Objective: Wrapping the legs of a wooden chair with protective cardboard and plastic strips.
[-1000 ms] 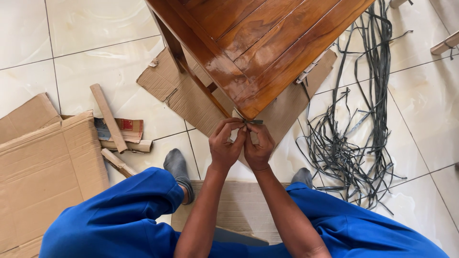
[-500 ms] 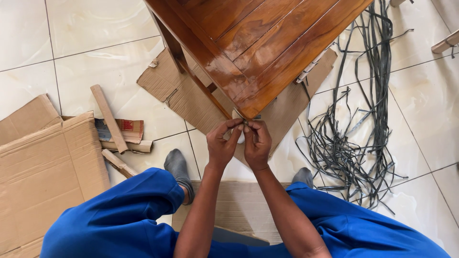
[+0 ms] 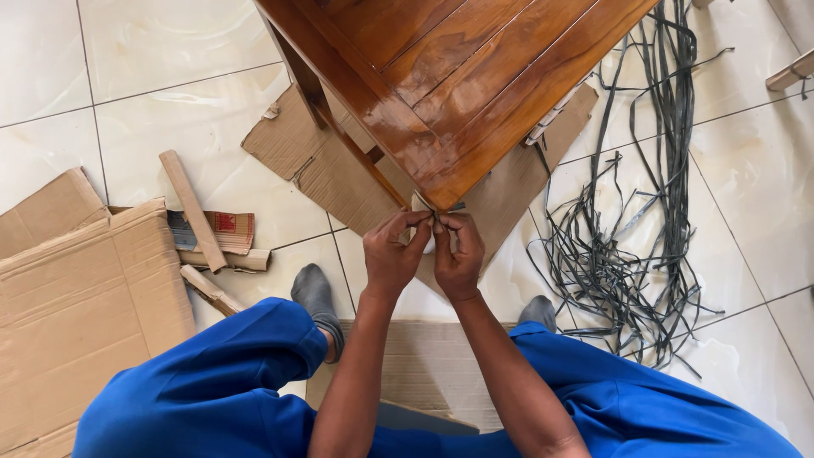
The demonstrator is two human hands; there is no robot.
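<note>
Glossy reddish-brown slatted wooden table top (image 3: 458, 85) fills the 12 o'clock area; its far edges are cut off by the frame. At its near corner, both hands meet. The left hand (image 3: 392, 254) and the right hand (image 3: 459, 254) are curled, fingertips pinched together on a thin dark strap end (image 3: 449, 209) that sits against the table corner. Only a short piece of the strap shows; the rest is hidden behind the fingers. A small pale object (image 3: 420, 203) touching the corner is too covered to identify. Flat brown corrugated cardboard sheet (image 3: 322, 161) lies under the table, partly hidden by it. At 3 o'clock, a loose tangle of dark plastic strapping (image 3: 627, 254) spreads over the cream floor tiles (image 3: 170, 51). At 9 o'clock lies a large folded cardboard box (image 3: 76, 305), cut off at the left edge, with narrow cardboard strips (image 3: 193, 212) beside it. Blue trousers (image 3: 212, 390) and grey socks (image 3: 314, 293) occupy 6 o'clock.
</note>
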